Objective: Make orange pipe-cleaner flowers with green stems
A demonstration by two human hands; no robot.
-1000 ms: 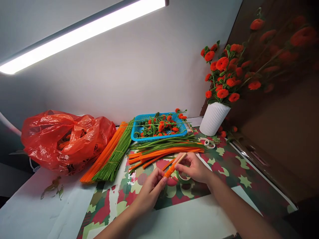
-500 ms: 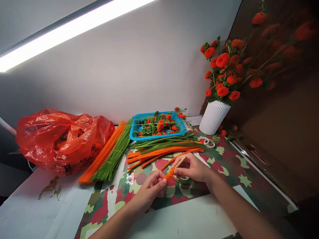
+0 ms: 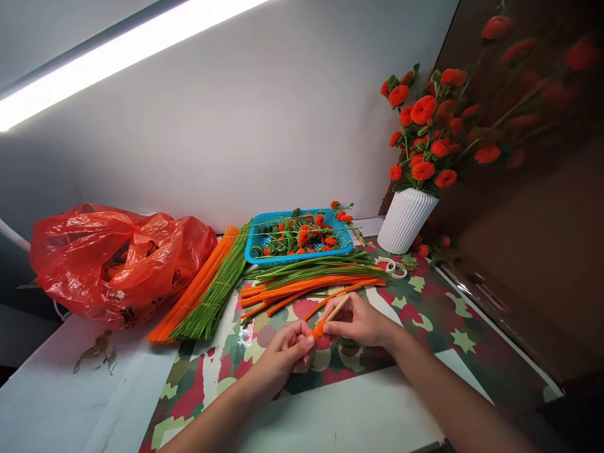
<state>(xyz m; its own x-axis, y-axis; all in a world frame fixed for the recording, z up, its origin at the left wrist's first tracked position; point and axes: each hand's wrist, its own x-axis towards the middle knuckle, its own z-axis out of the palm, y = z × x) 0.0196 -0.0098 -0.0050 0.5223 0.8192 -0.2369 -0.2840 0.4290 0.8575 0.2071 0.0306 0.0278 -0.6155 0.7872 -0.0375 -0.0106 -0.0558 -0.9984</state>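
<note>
Over the patterned table cover, my left hand (image 3: 293,347) is closed, its thumb and fingers pinching the lower end of an orange pipe cleaner (image 3: 318,329) coiled around a stick. My right hand (image 3: 361,321) is also closed, with the fingertips gripping the coil's upper part where it meets the wooden stick (image 3: 338,308). The stick's bare end slants up to the right past my right fingers. Much of the coil is hidden by the fingers of both hands. Just beyond them lie loose orange pipe cleaners (image 3: 302,288) and green pipe cleaners (image 3: 311,269).
Behind stands a blue basket (image 3: 297,258) of small orange flowers. Bundled orange and green stems (image 3: 210,296) lie left, beside a red plastic bag (image 3: 123,264). A white vase (image 3: 406,220) of orange flowers and tape rolls (image 3: 396,269) are at right.
Both hands have drawn slightly closer together, and less of the orange coil shows between them. My right hand has shifted a little left along the stick; the camera view has tilted slightly.
</note>
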